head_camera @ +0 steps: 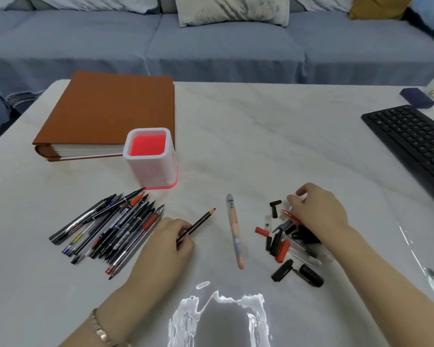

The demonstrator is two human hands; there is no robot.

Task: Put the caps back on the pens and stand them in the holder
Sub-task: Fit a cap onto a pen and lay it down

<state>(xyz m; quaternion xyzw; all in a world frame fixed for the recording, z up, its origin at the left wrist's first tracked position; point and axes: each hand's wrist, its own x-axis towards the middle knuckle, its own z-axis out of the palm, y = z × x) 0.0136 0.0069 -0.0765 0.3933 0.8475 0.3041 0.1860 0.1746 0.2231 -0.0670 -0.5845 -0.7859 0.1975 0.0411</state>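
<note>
Several uncapped pens point(110, 229) lie in a heap on the left of the white table. My left hand point(168, 242) sits just right of the heap, its fingers closed on a dark pencil-like pen point(201, 222) whose tip points up and right. A peach capped pen point(234, 230) lies alone in the middle. Loose black, red and clear caps point(285, 244) are scattered on the right. My right hand point(316, 212) rests over the top of that cap pile with its fingers curled down; a red cap point(290, 215) shows at its edge. The white holder point(150, 169) with a red inside stands empty behind the pens.
A thick orange-brown binder point(105, 113) lies behind the holder at the back left. A black keyboard point(411, 141) lies along the right edge, with a small dark blue box point(417, 96) beyond it. A grey sofa runs behind the table. Glare marks the table's near edge.
</note>
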